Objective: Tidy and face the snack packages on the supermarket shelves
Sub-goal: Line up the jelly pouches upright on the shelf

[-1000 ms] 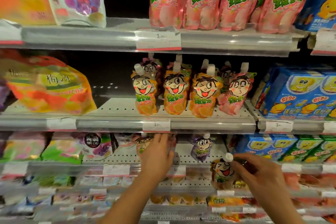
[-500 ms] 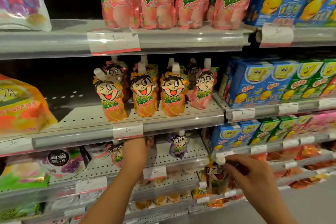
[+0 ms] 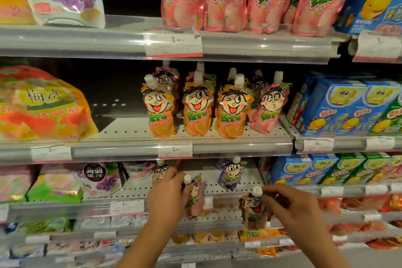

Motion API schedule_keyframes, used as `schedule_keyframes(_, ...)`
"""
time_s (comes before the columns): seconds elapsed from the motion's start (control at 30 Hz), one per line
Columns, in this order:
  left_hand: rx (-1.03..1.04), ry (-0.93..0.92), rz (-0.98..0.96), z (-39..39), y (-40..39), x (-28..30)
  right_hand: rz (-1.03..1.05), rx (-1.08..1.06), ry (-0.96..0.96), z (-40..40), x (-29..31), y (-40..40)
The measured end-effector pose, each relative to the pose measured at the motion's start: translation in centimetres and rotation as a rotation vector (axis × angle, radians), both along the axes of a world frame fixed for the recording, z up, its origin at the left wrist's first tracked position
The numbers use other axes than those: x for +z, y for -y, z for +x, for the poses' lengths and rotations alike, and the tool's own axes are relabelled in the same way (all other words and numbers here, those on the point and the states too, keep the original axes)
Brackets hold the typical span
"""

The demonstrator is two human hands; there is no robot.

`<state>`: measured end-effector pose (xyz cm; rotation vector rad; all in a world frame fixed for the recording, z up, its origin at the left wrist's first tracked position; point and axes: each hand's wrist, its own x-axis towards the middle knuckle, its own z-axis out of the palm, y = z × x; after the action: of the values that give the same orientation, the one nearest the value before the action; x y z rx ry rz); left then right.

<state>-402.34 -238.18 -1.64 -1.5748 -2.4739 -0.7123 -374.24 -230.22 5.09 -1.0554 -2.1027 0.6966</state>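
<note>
Pink spouted foil pouch gripped in left hand, off lower shelf; orange spouted pouch pinched at cap by right hand. Middle-shelf orange and pink pouches faced. Lower shelf sparse, lone purple pouch standing; more facing left.

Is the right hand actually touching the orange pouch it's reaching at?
Touching. The head view shows the right hand with its fingers curled around the orange pouch just under its white cap, no gap visible.
</note>
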Motion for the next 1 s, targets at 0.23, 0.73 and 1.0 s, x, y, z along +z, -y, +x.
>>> schedule_keyframes(0.23,0.007,-0.061,0.107,-3.1,4.8,2.6,-0.055,0.037,0.049,-4.4,-2.0,-0.4)
schedule_keyframes(0.73,0.265,0.052,0.181,-9.0,9.9,3.7,-0.405,-0.182,-0.173,-16.9,-7.1,-2.5)
schedule_keyframes(1.0,0.224,0.050,0.166,-10.5,11.2,3.6,-0.613,-0.352,-0.092,-22.2,-6.8,-5.2)
